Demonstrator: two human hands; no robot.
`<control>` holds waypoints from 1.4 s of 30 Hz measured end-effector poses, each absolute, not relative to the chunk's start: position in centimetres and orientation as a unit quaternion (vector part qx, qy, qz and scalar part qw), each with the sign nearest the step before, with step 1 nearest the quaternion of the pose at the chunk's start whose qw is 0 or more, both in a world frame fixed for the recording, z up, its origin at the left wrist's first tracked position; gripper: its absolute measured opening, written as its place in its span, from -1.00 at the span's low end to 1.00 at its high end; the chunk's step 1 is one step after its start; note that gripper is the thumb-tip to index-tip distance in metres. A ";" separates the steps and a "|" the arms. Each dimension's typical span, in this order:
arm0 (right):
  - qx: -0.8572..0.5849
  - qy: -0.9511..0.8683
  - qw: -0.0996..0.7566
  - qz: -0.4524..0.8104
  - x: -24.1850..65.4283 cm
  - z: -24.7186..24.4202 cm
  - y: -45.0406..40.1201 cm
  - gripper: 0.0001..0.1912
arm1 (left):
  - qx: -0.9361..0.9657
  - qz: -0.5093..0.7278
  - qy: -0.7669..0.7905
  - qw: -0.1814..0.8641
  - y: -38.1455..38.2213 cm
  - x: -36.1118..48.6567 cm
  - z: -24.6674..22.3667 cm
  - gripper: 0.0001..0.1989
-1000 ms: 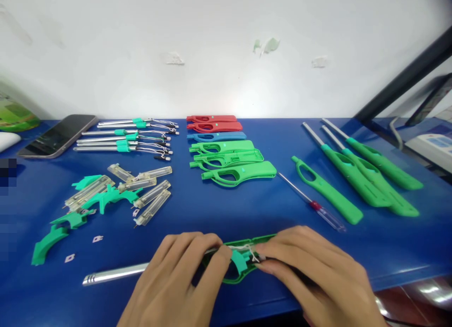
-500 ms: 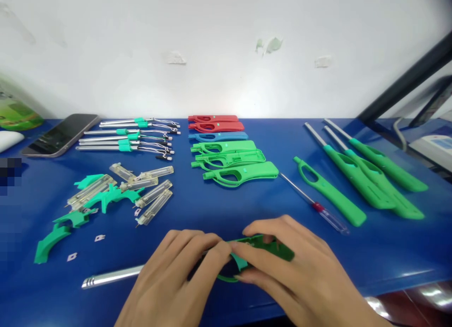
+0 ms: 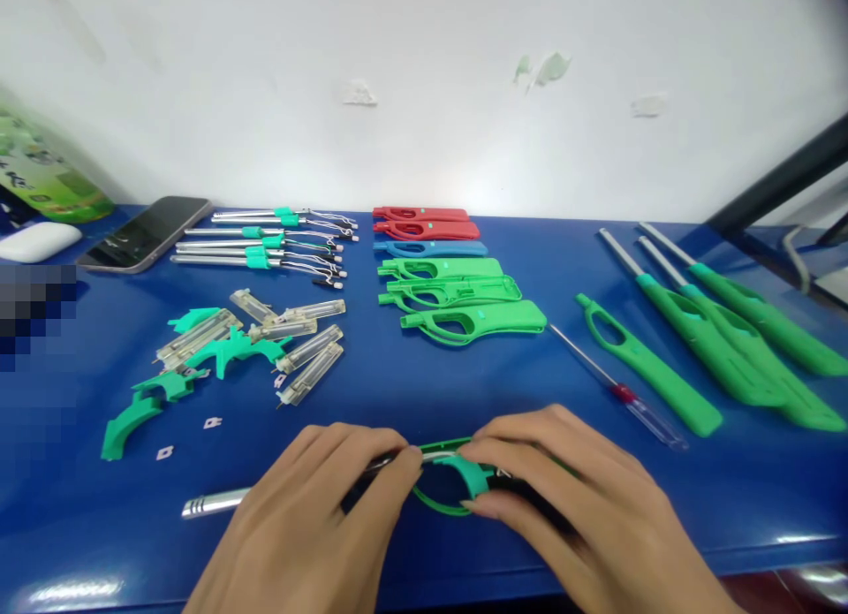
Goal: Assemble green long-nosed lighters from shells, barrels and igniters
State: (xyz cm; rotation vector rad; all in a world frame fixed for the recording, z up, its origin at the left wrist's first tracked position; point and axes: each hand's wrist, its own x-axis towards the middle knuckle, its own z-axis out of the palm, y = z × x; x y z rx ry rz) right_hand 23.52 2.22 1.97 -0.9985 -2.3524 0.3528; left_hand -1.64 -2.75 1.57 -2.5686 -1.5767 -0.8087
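My left hand (image 3: 311, 517) is closed round the near end of a silver lighter tube (image 3: 215, 503), whose slotted tip sticks out to the left. My right hand (image 3: 563, 499) pinches an open green lighter shell (image 3: 442, 509) around its handle part, which the fingers mostly hide. Between the hands, a teal trigger (image 3: 472, 474) sits at the shell's finger loop, by the right thumb and fingertips. A white wire (image 3: 437, 456) runs above the loop from the left fingertips to the trigger.
Clear fuel tanks (image 3: 311, 374), loose teal triggers (image 3: 132, 421) and small metal clips (image 3: 165, 453) lie left. Behind are wired tubes (image 3: 229, 245) and a phone (image 3: 146, 232). Green shells (image 3: 483, 318) lie centre; a screwdriver (image 3: 646, 417) and assembled lighters (image 3: 722, 349) lie right.
My fingertips, close together before, have moved apart, so the trigger and white wire show more. The view has turned slightly left, shifting the tabletop things rightward.
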 end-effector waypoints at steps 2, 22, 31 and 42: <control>-0.377 -0.875 0.274 0.128 23.5 2.0 2.2 -0.84 | -0.830 -0.251 -0.498 0.027 -2.6 -1.7 1.4 -0.63; -0.390 -0.869 0.285 0.105 23.2 2.3 2.5 -0.84 | -0.833 -0.233 -0.499 0.049 -2.7 -1.3 1.0 -0.71; -0.365 -0.877 0.294 0.108 23.0 2.6 2.7 -0.88 | -0.841 -0.204 -0.500 0.038 -3.1 -1.9 0.3 -0.59; -0.382 -0.867 0.308 0.087 26.0 3.2 2.7 -0.90 | -0.820 -0.239 -0.520 0.014 -2.9 0.0 1.4 -0.60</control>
